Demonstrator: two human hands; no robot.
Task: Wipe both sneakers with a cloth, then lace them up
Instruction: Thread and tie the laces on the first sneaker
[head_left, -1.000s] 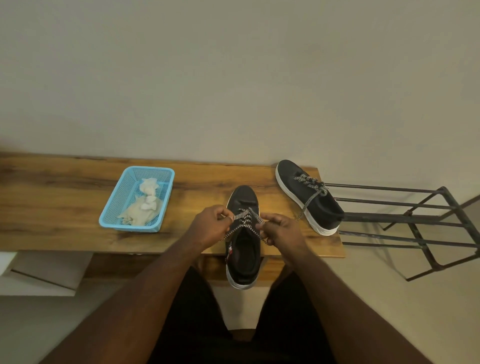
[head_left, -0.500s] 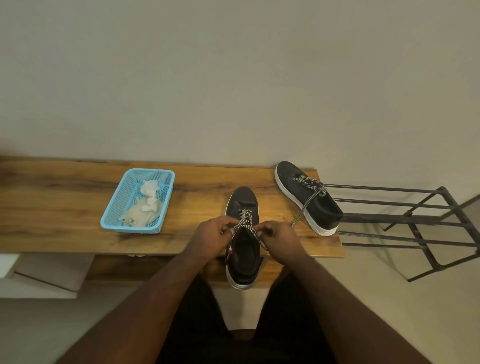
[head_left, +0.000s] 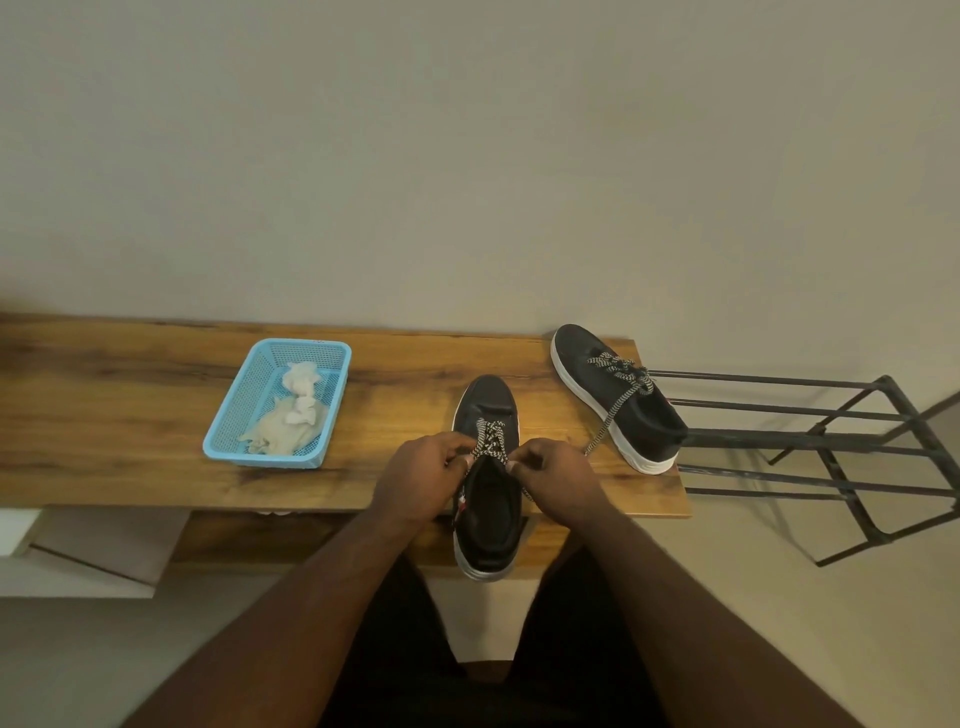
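Observation:
A black sneaker (head_left: 487, 519) with a white sole lies toe-away on the wooden bench (head_left: 130, 441), its heel hanging over the front edge. Its black-and-white lace (head_left: 491, 441) crosses over the tongue. My left hand (head_left: 423, 480) pinches the lace at the shoe's left side, and my right hand (head_left: 558, 475) pinches it at the right side. A second black sneaker (head_left: 615, 397) rests at the bench's right end, its lace trailing loose onto the wood. The pale cloth (head_left: 288, 426) lies crumpled in a blue basket (head_left: 234, 410).
A black metal rack (head_left: 831, 441) stands just right of the bench, close to the second sneaker. A plain wall rises behind the bench. My legs in dark shorts are below the front edge.
Both hands have come closer together and slid down toward the shoe's opening, drawing the lace ends in. The second sneaker and the basket have not moved.

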